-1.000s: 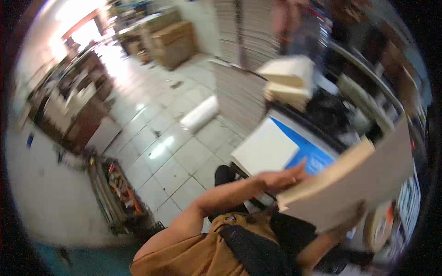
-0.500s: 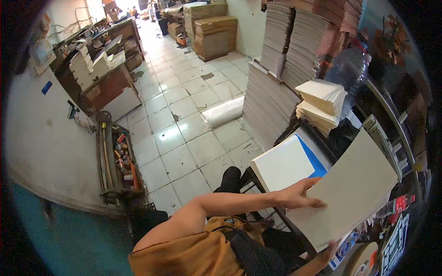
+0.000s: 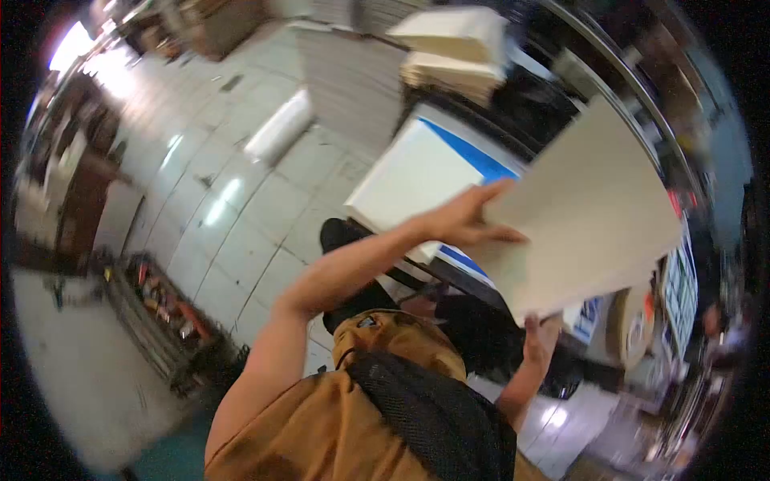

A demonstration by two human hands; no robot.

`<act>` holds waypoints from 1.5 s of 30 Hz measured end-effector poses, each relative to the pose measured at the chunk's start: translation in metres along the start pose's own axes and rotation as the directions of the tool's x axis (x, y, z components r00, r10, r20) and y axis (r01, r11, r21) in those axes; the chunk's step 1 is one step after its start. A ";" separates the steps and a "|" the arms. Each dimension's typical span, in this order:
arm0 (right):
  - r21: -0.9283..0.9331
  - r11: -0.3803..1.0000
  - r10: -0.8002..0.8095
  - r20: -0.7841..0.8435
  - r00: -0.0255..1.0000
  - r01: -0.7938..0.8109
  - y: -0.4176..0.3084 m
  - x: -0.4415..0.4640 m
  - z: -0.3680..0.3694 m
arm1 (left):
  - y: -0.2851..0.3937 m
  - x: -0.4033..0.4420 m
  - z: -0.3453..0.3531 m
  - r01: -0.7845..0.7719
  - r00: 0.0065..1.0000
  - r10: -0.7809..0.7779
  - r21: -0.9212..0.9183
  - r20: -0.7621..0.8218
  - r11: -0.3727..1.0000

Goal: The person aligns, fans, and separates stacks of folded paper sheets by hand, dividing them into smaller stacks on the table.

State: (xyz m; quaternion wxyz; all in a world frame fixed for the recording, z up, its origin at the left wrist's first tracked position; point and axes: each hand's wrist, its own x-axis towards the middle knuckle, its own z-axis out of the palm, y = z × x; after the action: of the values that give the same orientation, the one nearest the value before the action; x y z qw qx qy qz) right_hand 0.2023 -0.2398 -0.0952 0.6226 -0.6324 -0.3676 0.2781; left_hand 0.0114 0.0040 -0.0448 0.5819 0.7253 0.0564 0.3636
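Observation:
A stack of large cream paper sheets [image 3: 589, 208] is held tilted in front of me. My left hand [image 3: 469, 218] grips its left edge, one digit lying on the top sheet. At the lower edge, my right hand [image 3: 542, 341] holds the same sheets from below, and part of its fingers is hidden behind them. Beneath and to the left, a pile of white sheets [image 3: 413, 172] lies on a dark stand, with a blue sheet [image 3: 465, 148] showing beside it.
Cream paper blocks [image 3: 453, 52] stand behind the stand, next to a tall paper stack [image 3: 353, 80]. A white roll [image 3: 279, 127] lies on the tiled floor. To the right is a tape roll [image 3: 634, 325]. A crate of small items [image 3: 164, 309] sits at left.
My view has swung to the right and blurred. Both hands still hold the sheets, and the right hand now shows more at their lower edge.

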 end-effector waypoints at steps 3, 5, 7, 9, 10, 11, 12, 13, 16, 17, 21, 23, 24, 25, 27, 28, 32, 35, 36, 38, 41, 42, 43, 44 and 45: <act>-0.199 0.980 -0.029 -0.176 0.984 -0.007 -0.024 0.009 0.034 | 0.009 0.007 0.001 0.107 0.985 -0.105 -0.007 0.136 0.994; -0.149 0.989 -0.033 -0.149 0.988 0.010 -0.027 0.011 0.040 | 0.008 0.015 0.001 0.070 0.980 -0.078 0.051 0.185 0.996; -0.129 0.990 -0.074 -0.133 0.988 0.057 -0.025 0.013 0.041 | -0.002 0.025 -0.001 0.103 0.966 -0.130 0.127 0.225 0.987; -0.137 0.981 -0.158 -0.136 0.978 0.140 -0.018 0.020 0.043 | -0.009 0.030 -0.002 0.141 0.957 -0.173 0.149 0.232 0.979; -0.138 0.977 -0.178 -0.137 0.974 0.160 -0.019 0.023 0.044 | -0.012 0.031 -0.001 0.169 0.955 -0.195 0.129 0.225 0.977; -0.155 0.974 -0.180 -0.102 0.978 0.163 -0.016 0.026 0.042 | -0.013 0.030 -0.001 0.203 0.950 -0.222 0.108 0.220 0.973; -0.171 0.972 -0.177 -0.067 0.982 0.164 -0.010 0.029 0.040 | -0.012 0.031 -0.002 0.250 0.934 -0.270 0.114 0.232 0.962; -0.187 0.969 -0.172 -0.031 0.985 0.163 -0.006 0.030 0.038 | -0.013 0.029 -0.002 0.241 0.944 -0.255 0.094 0.209 0.966; -0.028 0.983 -0.180 -0.003 0.984 0.180 -0.005 0.029 0.048 | -0.012 0.021 0.001 0.287 0.955 -0.287 0.017 0.070 0.958; 0.021 0.985 -0.172 0.009 0.985 0.172 -0.003 0.028 0.047 | -0.013 0.018 0.002 0.293 0.954 -0.291 -0.023 0.067 0.956; 0.273 0.921 -0.274 -0.049 0.961 0.276 -0.014 0.031 0.061 | -0.008 0.016 0.007 0.278 0.960 -0.279 -0.191 0.020 0.942; 0.275 0.888 -0.333 -0.165 0.928 0.368 -0.028 0.032 0.069 | -0.011 0.015 0.011 0.156 0.986 -0.164 -0.232 -0.017 0.960; 0.233 0.883 -0.367 -0.197 0.909 0.407 -0.030 0.034 0.073 | -0.010 0.016 0.016 0.117 0.992 -0.118 -0.050 -0.032 0.992; 0.187 0.881 -0.398 -0.204 0.894 0.434 -0.030 0.036 0.074 | -0.007 0.017 0.018 0.158 0.986 -0.162 -0.081 -0.034 0.984; 0.120 0.877 -0.442 -0.182 0.878 0.466 -0.026 0.042 0.070 | 0.003 0.022 0.020 0.232 0.970 -0.240 -0.145 -0.046 0.962; 0.098 0.875 -0.457 -0.158 0.875 0.474 -0.023 0.045 0.067 | 0.007 0.025 0.017 0.246 0.968 -0.249 -0.137 -0.006 0.960; 0.076 0.881 -0.460 -0.088 0.884 0.467 -0.023 0.059 0.048 | 0.009 0.016 0.009 0.333 0.940 -0.341 -0.168 -0.020 0.928; 0.179 0.887 -0.418 -0.085 0.904 0.427 -0.023 0.060 0.042 | -0.051 -0.025 -0.012 0.281 0.947 -0.315 -0.312 -0.063 0.908; 0.221 0.885 -0.401 -0.089 0.912 0.411 -0.021 0.059 0.043 | -0.058 -0.035 -0.003 0.226 0.956 -0.268 -0.288 -0.115 0.931; 0.062 0.847 -0.528 -0.023 0.849 0.528 -0.015 0.064 0.044 | -0.087 -0.049 0.015 0.084 0.973 -0.114 -0.153 -0.199 0.985; 0.063 0.865 -0.496 -0.046 0.867 0.498 -0.014 0.064 0.038 | -0.066 -0.046 0.016 0.231 0.942 -0.274 -0.221 -0.194 0.948; 0.096 0.882 -0.457 -0.067 0.887 0.461 -0.016 0.063 0.037 | -0.067 -0.046 0.003 0.309 0.924 -0.342 -0.196 -0.169 0.931; 0.155 0.884 -0.432 -0.086 0.898 0.440 -0.020 0.066 0.038 | -0.061 -0.049 -0.004 0.393 0.891 -0.431 -0.229 -0.144 0.890; 0.214 0.883 -0.405 -0.104 0.908 0.418 -0.026 0.069 0.040 | -0.072 -0.053 -0.001 0.305 0.915 -0.346 -0.205 -0.205 0.930; 0.193 0.882 -0.425 -0.070 0.903 0.430 -0.026 0.071 0.039 | -0.079 -0.056 0.004 0.223 0.929 -0.264 -0.176 -0.259 0.959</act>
State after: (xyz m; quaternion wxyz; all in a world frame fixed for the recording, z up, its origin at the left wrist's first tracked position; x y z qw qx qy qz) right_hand 0.2082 -0.1607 -0.0643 0.7346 -0.4720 -0.4596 0.1622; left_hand 0.0002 -0.0023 -0.1406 0.6592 0.6103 0.2015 0.3904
